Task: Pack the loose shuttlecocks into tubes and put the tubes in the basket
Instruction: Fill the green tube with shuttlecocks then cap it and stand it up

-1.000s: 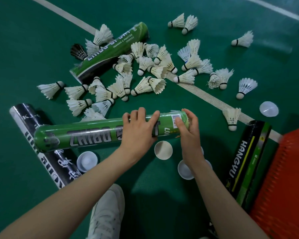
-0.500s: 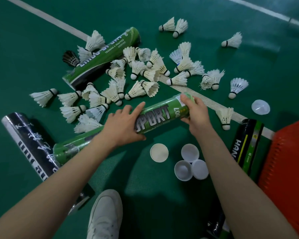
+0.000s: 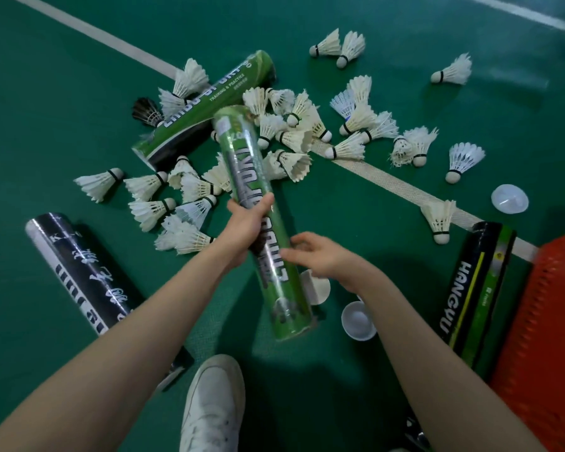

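Black glossy card wraps the tube [image 3: 79, 265] lying at eight o'clock. Left hand [image 3: 247, 223] curls its fingers round the middle of the green tube [image 3: 242, 158], a film-slick cylinder tilted with its far end toward twelve. Right hand [image 3: 320, 256], fingers loosely curled and gripping nothing, sits at the tube's lower wall (contact unclear). Feathered shuttlecocks [image 3: 294, 138] fan from ten to two o'clock, and domed white caps [image 3: 359, 321] lie at five. Best, I judge, to steady the base, then feed corks first so the skirts nest. Ribbed orange basket [image 3: 548, 321] sits at four.
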`<control>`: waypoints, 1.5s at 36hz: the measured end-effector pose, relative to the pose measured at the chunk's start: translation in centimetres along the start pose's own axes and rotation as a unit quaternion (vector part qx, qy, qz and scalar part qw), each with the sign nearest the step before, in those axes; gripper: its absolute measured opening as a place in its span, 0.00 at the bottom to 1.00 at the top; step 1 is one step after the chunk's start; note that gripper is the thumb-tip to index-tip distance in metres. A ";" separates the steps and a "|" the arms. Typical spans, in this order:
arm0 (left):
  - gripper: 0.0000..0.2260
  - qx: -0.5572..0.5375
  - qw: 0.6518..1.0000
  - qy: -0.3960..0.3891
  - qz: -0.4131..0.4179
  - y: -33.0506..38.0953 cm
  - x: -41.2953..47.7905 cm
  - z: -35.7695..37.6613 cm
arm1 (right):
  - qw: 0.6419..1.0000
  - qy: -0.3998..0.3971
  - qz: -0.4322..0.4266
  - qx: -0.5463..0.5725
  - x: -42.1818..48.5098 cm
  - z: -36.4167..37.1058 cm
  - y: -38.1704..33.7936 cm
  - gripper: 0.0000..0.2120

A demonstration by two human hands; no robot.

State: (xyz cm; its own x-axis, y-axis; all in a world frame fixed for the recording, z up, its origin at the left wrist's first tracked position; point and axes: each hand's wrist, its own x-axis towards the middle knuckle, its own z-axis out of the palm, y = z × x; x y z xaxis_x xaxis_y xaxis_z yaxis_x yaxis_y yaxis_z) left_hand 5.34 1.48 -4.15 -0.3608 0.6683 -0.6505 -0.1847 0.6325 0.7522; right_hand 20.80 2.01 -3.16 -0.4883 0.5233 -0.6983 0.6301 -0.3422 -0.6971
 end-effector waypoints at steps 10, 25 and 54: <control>0.39 -0.061 0.995 0.066 -0.032 -1.8 0.1 -0.8 | 0.975 0.114 -0.034 -0.190 -1.1 -1.2 2.0 0.30; 0.33 0.650 0.635 0.068 0.412 -2.9 -3.7 -0.9 | 0.911 0.225 -0.192 -0.286 -1.1 -3.0 2.8 0.39; 0.34 0.679 0.676 0.056 0.283 -5.0 -6.1 -2.4 | 0.908 0.401 -0.063 0.106 -3.8 -0.2 11.4 0.10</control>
State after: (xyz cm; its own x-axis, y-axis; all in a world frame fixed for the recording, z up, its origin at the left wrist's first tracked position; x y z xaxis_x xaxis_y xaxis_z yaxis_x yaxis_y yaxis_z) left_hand 6.30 -6.73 -3.69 -0.1043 0.9676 -0.2299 0.9925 0.1161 0.0387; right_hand 29.96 -3.76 -8.45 0.1020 0.9395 -0.3270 0.4288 -0.3381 -0.8378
